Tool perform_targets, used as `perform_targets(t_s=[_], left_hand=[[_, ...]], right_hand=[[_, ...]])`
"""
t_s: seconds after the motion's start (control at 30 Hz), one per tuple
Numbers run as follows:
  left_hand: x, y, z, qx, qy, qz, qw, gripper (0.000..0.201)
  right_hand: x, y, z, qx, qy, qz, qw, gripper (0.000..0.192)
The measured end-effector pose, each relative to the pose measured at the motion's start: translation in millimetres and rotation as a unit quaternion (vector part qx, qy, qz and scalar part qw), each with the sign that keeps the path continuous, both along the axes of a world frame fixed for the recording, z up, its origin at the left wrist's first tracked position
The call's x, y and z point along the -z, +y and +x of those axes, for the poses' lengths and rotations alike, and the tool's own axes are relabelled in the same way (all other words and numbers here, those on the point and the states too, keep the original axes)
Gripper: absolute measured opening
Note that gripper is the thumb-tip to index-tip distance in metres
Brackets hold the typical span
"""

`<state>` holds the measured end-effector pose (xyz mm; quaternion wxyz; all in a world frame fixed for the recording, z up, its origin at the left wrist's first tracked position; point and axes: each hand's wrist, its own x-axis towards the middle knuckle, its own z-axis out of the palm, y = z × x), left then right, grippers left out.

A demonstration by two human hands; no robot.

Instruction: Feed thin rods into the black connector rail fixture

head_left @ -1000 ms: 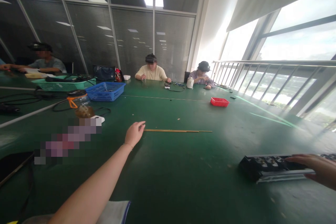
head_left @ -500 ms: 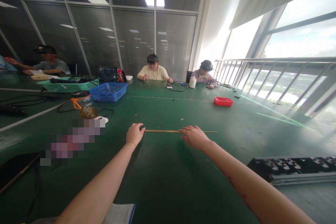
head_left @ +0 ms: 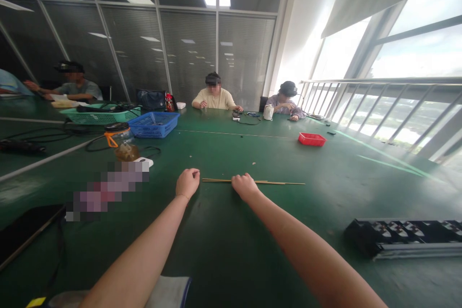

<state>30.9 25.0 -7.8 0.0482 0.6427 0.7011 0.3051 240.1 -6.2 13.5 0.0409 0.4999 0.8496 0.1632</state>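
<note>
Several thin wooden sticks (head_left: 277, 183) lie in a loose bundle across the green table, their right ends uneven. My right hand (head_left: 244, 186) rests over the middle of the bundle with curled fingers, closed on the sticks; its fingertips are partly hidden. Just beyond the left ends of the sticks, my left hand (head_left: 187, 183) is closed, with a small gap between it and the sticks. Nothing shows in its fingers.
On the left are a jar (head_left: 124, 147) with an orange strap, a blue basket (head_left: 155, 126), a green basket (head_left: 101, 114) and cables. A red tray (head_left: 312, 139) and a black case (head_left: 400, 238) are on the right. Several people sit across the table.
My right hand has moved left along the sticks and its fingers have curled in. The sticks have spread a little apart, and their left ends now show clear of my left hand.
</note>
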Motion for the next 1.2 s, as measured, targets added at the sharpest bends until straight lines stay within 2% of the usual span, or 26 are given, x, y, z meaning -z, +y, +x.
perform_targets(t_s=[0.13, 0.23, 0.33, 0.43, 0.53, 0.67, 0.77, 0.83, 0.9, 1.03, 1.2], left_hand=[[-0.9, 1, 0, 0.003, 0.009, 0.003, 1.0, 0.026], [-1.8, 1, 0, 0.003, 0.007, -0.001, 1.0, 0.027], [-2.8, 1, 0, 0.008, 0.003, -0.003, 1.0, 0.027], [-4.5, 0, 1, 0.013, 0.003, -0.008, 1.0, 0.028], [-6.6, -1, 4, 0.022, 0.014, -0.013, 1.0, 0.029], [-8.1, -2, 6, 0.028, 0.017, -0.022, 0.999, 0.03], [-7.5, 0, 5, 0.022, 0.013, -0.03, 0.999, 0.03], [-6.4, 0, 4, 0.022, 0.01, -0.029, 0.999, 0.03], [-5.0, 1, 3, 0.022, 0.007, -0.025, 0.999, 0.029], [-3.1, 3, 1, 0.024, 0.003, -0.021, 0.999, 0.028], [-3.6, 2, 1, 0.027, 0.002, -0.025, 0.999, 0.029]], right_hand=[[-18.3, -11, 24, 0.04, 0.01, 0.036, 0.999, 0.027], [-43.9, -28, 57, 0.038, 0.02, 0.065, 0.997, 0.04], [-67.8, -55, 105, 0.017, 0.035, 0.099, 0.994, 0.048], [-79.5, -92, 172, 0.008, 0.066, 0.184, 0.981, 0.047], [-75.7, -132, 256, 0.068, 0.062, 0.218, 0.972, 0.041], [-49.1, -174, 366, 0.137, 0.08, 0.195, 0.968, 0.039], [-24.3, -193, 415, 0.123, 0.097, 0.184, 0.97, 0.04], [-12.8, -198, 424, 0.119, 0.096, 0.187, 0.97, 0.042], [-7.0, -200, 420, 0.128, 0.083, 0.192, 0.97, 0.044], [-3.8, -200, 405, 0.143, 0.064, 0.201, 0.967, 0.046], [-5.0, -200, 407, 0.151, 0.068, 0.194, 0.967, 0.046]])
